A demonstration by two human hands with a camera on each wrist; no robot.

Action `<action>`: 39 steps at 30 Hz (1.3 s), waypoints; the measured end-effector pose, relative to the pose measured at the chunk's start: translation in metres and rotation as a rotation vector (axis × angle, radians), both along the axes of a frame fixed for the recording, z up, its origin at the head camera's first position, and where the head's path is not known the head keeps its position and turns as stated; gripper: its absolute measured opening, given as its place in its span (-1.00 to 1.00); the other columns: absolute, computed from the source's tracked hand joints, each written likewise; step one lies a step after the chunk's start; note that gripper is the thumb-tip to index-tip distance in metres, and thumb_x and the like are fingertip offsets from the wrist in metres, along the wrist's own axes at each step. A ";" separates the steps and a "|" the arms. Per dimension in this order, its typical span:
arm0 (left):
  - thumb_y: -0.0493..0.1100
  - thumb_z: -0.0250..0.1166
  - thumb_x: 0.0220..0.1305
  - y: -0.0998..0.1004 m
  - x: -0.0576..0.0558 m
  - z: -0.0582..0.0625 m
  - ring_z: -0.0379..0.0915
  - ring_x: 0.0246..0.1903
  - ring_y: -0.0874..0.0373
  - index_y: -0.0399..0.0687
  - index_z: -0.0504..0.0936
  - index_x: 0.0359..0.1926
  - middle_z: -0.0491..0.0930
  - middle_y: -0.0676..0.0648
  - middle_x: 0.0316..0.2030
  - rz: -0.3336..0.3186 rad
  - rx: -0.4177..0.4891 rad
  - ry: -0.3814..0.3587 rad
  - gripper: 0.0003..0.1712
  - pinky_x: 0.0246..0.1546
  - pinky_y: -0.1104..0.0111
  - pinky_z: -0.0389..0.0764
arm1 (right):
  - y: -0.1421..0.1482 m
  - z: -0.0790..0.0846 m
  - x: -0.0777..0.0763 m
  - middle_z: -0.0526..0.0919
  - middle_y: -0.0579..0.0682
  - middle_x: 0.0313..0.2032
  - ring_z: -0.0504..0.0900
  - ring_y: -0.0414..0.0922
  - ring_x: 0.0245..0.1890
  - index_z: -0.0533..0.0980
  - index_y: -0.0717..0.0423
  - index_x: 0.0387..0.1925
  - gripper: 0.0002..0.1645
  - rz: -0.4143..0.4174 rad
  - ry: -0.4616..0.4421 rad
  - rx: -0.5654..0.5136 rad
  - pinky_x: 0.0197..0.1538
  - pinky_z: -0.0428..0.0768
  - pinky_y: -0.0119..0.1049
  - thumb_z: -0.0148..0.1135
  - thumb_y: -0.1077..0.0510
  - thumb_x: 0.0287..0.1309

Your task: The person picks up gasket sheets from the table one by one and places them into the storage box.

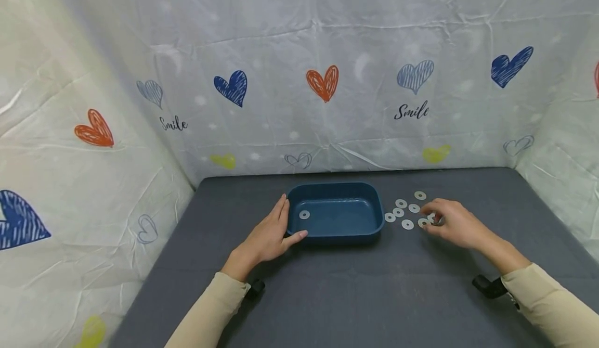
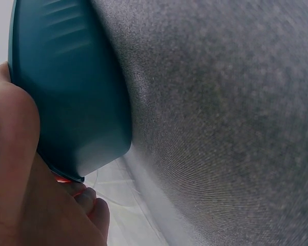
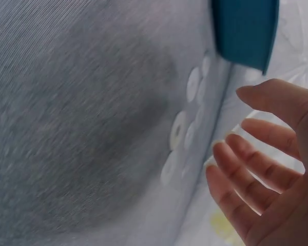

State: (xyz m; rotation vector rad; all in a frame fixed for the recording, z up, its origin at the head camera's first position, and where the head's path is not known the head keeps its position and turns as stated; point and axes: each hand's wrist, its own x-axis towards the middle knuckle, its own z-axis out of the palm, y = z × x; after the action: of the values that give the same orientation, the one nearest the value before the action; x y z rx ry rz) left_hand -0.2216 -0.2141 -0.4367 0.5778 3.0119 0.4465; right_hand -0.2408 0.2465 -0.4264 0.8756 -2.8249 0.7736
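Observation:
A deep blue rectangular tray stands on the dark table. One pale washer lies inside it, toward the left. My left hand holds the tray's front left corner, fingers along the left side and thumb over the front rim. To the tray's right, several flat washers, such as this near one, are scattered on the cloth. Above the rightmost ones hovers my right hand, its fingers loosely bent. In the right wrist view, thumb and fingers are apart, with no washer visible between them.
Dark grey cloth covers the table. Behind it hangs a white curtain printed with hearts, and similar sheets close off both sides. Each wrist carries a black strap-like device.

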 end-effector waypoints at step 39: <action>0.51 -0.02 0.42 0.000 0.000 0.000 -0.23 0.59 -0.13 -0.31 -0.21 0.61 -0.37 -0.23 0.63 0.007 0.002 -0.025 0.22 0.50 -0.03 0.09 | 0.029 -0.029 -0.040 0.66 0.15 -0.23 0.62 -0.12 -0.37 0.69 0.34 -0.16 -0.69 -0.079 -0.113 -0.011 -0.33 0.58 -0.22 0.52 0.20 0.12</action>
State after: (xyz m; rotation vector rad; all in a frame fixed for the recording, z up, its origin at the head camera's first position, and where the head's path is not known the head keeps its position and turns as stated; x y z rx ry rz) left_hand -0.2219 -0.2145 -0.4366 0.5577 2.9908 0.4543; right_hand -0.2806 0.2753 -0.4556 0.7360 -2.9291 0.8536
